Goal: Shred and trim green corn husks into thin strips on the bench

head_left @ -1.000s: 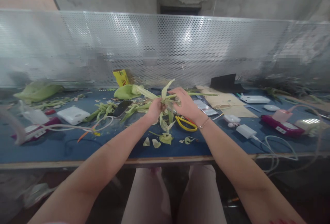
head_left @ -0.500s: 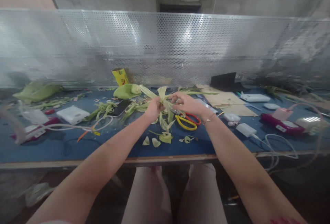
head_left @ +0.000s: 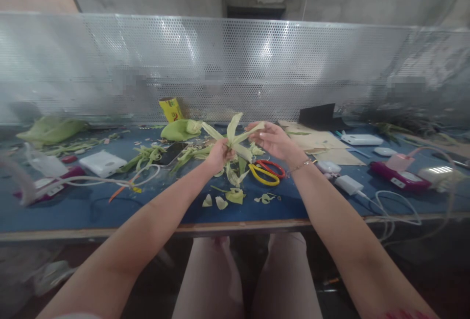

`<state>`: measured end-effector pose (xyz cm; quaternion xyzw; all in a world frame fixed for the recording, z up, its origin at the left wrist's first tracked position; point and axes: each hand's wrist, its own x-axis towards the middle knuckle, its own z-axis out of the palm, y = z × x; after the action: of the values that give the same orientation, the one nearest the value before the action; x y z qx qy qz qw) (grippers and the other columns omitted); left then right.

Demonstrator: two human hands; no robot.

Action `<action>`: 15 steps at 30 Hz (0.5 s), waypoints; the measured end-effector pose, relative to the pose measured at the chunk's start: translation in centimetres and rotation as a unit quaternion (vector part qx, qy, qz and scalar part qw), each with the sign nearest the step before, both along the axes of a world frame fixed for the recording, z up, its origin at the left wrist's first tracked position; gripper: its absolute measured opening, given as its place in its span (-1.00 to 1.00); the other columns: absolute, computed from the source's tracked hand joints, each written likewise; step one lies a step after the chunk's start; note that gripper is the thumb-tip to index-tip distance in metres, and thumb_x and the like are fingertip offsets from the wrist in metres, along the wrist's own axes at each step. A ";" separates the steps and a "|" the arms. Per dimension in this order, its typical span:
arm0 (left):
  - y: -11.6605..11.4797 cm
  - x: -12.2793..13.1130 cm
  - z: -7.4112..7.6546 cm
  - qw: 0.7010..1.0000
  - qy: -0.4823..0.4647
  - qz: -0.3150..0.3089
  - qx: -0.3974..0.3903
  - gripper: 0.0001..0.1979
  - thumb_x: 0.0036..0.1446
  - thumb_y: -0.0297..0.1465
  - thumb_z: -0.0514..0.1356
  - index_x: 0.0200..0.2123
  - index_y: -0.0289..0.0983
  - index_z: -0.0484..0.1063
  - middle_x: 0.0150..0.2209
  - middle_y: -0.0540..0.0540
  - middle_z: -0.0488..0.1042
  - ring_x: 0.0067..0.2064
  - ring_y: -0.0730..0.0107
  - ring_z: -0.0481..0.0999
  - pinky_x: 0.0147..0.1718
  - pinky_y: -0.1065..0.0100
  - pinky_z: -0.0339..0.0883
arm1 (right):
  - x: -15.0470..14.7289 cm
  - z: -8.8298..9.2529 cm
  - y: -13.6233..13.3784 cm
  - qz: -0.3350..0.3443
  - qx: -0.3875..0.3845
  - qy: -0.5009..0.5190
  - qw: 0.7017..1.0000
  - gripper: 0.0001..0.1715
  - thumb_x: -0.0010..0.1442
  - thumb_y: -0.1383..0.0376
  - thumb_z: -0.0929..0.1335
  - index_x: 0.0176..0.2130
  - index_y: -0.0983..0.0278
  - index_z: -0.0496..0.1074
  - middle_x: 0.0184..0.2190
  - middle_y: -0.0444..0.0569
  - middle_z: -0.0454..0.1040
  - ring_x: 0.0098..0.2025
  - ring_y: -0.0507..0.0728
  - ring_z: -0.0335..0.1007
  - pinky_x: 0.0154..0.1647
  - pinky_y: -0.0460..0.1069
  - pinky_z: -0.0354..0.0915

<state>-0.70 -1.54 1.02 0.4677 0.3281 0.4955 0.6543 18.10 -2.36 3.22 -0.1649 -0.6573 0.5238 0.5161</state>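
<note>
My left hand (head_left: 219,155) is closed round the middle of a bundle of pale green leaf strips (head_left: 235,138) held above the blue table (head_left: 91,209). My right hand (head_left: 272,141) pinches the end of one strip and holds it up and to the right. Loose strip ends hang down below the left hand. Yellow-and-red scissors (head_left: 265,170) lie on the table just under my right hand. Small cut leaf pieces (head_left: 227,199) lie near the front edge.
More leaf strips (head_left: 147,155) and a green bundle (head_left: 179,129) lie left of centre. White boxes (head_left: 103,163), chargers with cables (head_left: 385,199), pink devices (head_left: 400,174), brown paper (head_left: 323,143) and a yellow packet (head_left: 171,109) are spread about. A perforated metal screen (head_left: 235,64) backs the table.
My right hand has let go of the bundle's middle and moved up and right, pulling one strip out. The scissors beneath it now show. The left hand has stayed in place.
</note>
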 end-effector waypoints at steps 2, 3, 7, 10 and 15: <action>-0.1 0.0 0.0 1.000 0.013 -0.013 0.003 -0.65 0.06 -0.39 -0.12 -0.71 -0.29 0.19 -0.78 0.01 0.11 -0.74 0.58 0.01 -0.70 0.49 0.00 | -0.4 -0.2 0.4 -0.050 -0.011 0.031 0.998 -0.74 -0.06 0.20 0.47 -0.32 0.24 0.46 -0.37 -0.13 0.49 -0.39 -0.05 0.39 -0.30 -0.12 0.39; -0.1 0.0 -0.1 1.000 0.021 -0.021 0.002 -0.65 0.06 -0.38 -0.13 -0.72 -0.29 0.19 -0.77 0.01 0.11 -0.74 0.57 0.01 -0.70 0.48 0.00 | -0.6 -0.3 0.6 -0.072 -0.018 0.045 0.996 -0.78 -0.05 0.20 0.46 -0.38 0.25 0.45 -0.46 -0.17 0.46 -0.46 -0.07 0.36 -0.38 -0.16 0.36; -0.1 0.1 -0.4 0.998 0.041 -0.044 -0.009 -0.62 0.08 -0.36 -0.14 -0.72 -0.29 0.17 -0.76 -0.01 0.10 -0.73 0.56 0.01 -0.70 0.47 0.00 | -1.2 -0.8 1.3 -0.139 -0.049 0.081 0.986 -0.78 -0.09 0.22 0.46 -0.49 0.27 0.38 -0.61 -0.22 0.37 -0.59 -0.10 0.27 -0.57 -0.19 0.25; -0.1 0.2 -0.6 0.998 0.043 -0.037 -0.005 -0.62 0.09 -0.35 -0.14 -0.73 -0.29 0.16 -0.76 -0.01 0.11 -0.72 0.57 0.01 -0.69 0.46 0.00 | -1.7 -0.8 1.4 -0.202 -0.088 0.084 0.972 -0.78 -0.11 0.25 0.44 -0.49 0.27 0.33 -0.61 -0.22 0.39 -0.61 -0.08 0.28 -0.60 -0.17 0.26; 0.1 0.2 -0.8 0.999 0.036 -0.026 0.010 -0.64 0.08 -0.34 -0.12 -0.69 -0.30 0.23 -0.76 -0.01 0.12 -0.71 0.56 0.02 -0.68 0.46 0.00 | -2.6 -0.8 1.3 -0.272 -0.159 0.053 0.948 -0.83 -0.02 0.32 0.37 -0.44 0.25 0.24 -0.60 -0.23 0.39 -0.57 -0.04 0.35 -0.52 -0.11 0.37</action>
<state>-0.52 -1.42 0.26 0.5001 0.3341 0.4643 0.6502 15.52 -1.01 2.43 -0.3897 -0.4672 0.4693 0.6400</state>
